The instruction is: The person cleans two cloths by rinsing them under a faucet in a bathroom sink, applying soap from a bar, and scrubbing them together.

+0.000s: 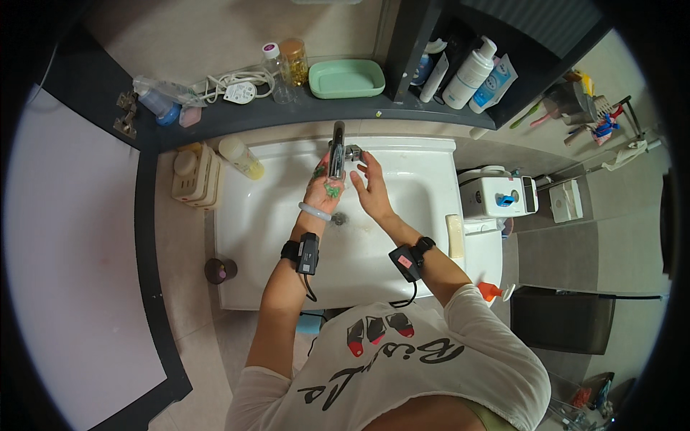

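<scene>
Both hands are over a white sink (266, 215), under a chrome faucet (337, 147). My left hand (322, 188) is cupped below the spout and holds small green pieces, with a pale bangle on the wrist. My right hand (370, 183) is beside it with fingers spread, its fingertips near the faucet handle (353, 152). It holds nothing that I can see. The drain (340, 218) lies just below the hands. Each forearm carries a black strapped device.
A yellow bottle (241, 157) and a cream power strip (192, 174) sit left of the sink. The dark shelf (237, 115) behind holds a green tray (347, 78), clear bottles and a cable. A soap bar (454, 235) lies on the right rim, beside a white appliance (496, 195).
</scene>
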Tool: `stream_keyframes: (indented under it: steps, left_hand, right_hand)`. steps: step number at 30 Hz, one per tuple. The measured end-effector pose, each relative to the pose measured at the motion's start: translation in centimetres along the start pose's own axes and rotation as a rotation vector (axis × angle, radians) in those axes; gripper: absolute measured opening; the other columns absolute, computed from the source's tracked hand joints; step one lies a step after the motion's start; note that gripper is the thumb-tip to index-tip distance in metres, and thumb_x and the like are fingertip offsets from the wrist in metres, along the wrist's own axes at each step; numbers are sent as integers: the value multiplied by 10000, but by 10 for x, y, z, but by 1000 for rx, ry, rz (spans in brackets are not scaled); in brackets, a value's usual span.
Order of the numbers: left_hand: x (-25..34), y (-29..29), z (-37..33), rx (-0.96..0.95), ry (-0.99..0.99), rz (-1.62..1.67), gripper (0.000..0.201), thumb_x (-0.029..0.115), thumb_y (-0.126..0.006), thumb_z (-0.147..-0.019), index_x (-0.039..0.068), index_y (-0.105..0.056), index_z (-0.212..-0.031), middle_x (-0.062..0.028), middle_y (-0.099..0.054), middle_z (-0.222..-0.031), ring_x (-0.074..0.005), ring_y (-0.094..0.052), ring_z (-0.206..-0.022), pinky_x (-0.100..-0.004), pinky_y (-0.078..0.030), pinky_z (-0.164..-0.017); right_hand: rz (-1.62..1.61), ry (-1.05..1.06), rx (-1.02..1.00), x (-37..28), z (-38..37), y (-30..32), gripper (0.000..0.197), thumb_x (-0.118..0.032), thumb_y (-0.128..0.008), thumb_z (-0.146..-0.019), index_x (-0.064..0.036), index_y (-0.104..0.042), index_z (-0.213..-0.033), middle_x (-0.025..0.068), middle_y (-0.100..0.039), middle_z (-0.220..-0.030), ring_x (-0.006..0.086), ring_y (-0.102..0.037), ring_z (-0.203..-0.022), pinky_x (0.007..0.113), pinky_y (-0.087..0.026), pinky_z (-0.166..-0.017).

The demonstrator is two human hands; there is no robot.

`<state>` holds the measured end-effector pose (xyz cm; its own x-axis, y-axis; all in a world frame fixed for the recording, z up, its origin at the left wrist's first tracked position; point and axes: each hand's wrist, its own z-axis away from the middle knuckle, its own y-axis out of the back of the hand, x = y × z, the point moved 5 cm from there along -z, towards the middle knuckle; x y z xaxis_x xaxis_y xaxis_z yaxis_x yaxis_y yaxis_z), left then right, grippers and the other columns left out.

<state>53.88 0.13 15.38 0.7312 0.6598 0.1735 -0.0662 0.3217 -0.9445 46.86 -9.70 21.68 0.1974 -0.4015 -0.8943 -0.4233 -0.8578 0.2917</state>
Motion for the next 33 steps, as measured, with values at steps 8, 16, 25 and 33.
stream_keyframes:
  steps: [8,16,25,33]
  left_hand:
    - [-3,-1,9,116,-21,-216,342,-63,-414,-767,50,-518,-1073,-47,-480,-832,-112,-463,-581,-171,-356,-398]
    - [-1,3,12,277,-48,-364,134,217,-448,-891,113,-435,-807,10,-389,-545,-82,-366,-392,-213,-255,-323]
    - [0,13,10,231,46,-437,342,384,-365,-898,74,-492,-832,-18,-459,-606,-120,-444,-458,-237,-352,-371]
    - [5,8,3,100,-8,-110,528,551,-351,-858,60,-544,-886,-65,-570,-763,-216,-555,-712,-326,-465,-658]
  right_hand:
    - [-72,-214,19,20,17,-4,424,-244,-511,-868,-16,-386,-1204,181,-384,-1184,252,-539,-942,331,-434,-807]
    - [-149,-226,-58,14,23,-25,358,-184,-481,-890,7,-414,-1186,120,-491,-1084,180,-551,-884,280,-443,-759]
    - [-207,-276,-121,5,22,-27,340,-207,-470,-891,23,-462,-1141,149,-529,-1012,208,-567,-827,290,-462,-691]
    - [113,-64,-66,-7,11,-19,389,-253,-549,-854,25,-479,-1117,150,-463,-1094,179,-507,-961,278,-454,-715]
